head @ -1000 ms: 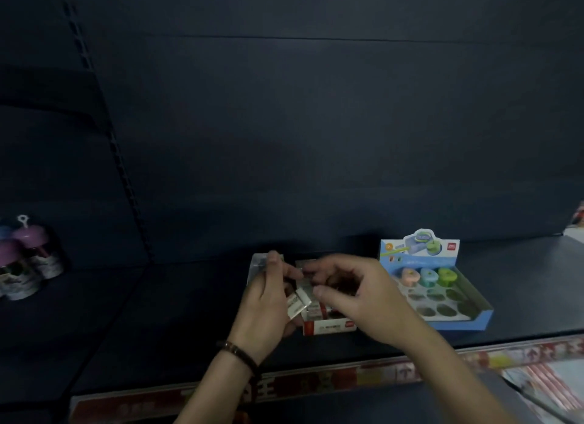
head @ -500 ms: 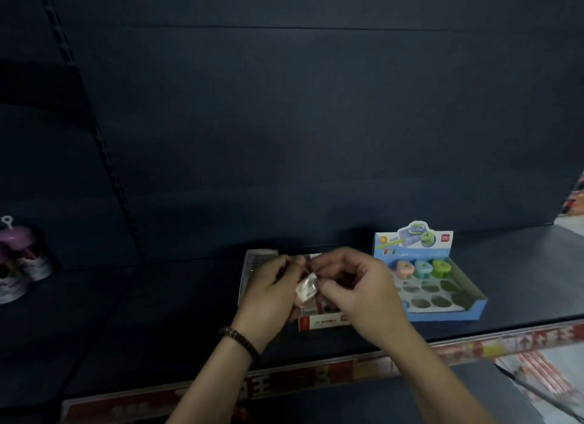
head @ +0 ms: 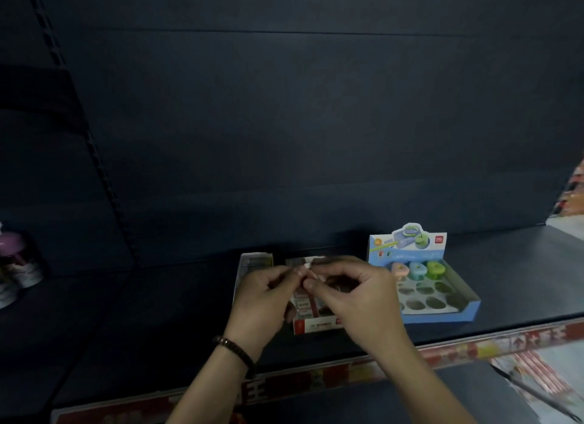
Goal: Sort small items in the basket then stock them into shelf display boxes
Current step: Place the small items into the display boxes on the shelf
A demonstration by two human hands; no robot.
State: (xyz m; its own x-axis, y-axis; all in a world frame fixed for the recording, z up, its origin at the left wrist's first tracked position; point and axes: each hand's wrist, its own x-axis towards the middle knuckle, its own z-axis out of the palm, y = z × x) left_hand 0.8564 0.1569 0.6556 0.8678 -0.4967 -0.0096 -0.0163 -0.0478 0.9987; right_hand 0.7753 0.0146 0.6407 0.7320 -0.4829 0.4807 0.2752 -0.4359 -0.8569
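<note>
Now a little higher above the red-fronted display box (head: 316, 324) than half a second ago, the left hand (head: 264, 297) and right hand (head: 360, 300) together pinch one small white item (head: 305, 266) at their fingertips, other fingers loosely curled, over the shelf (head: 158, 329). The blue display box (head: 442, 317) stands just right.

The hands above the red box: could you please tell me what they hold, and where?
The left hand and right hand pinch a small white item, one fingertip grip on each side.
</note>
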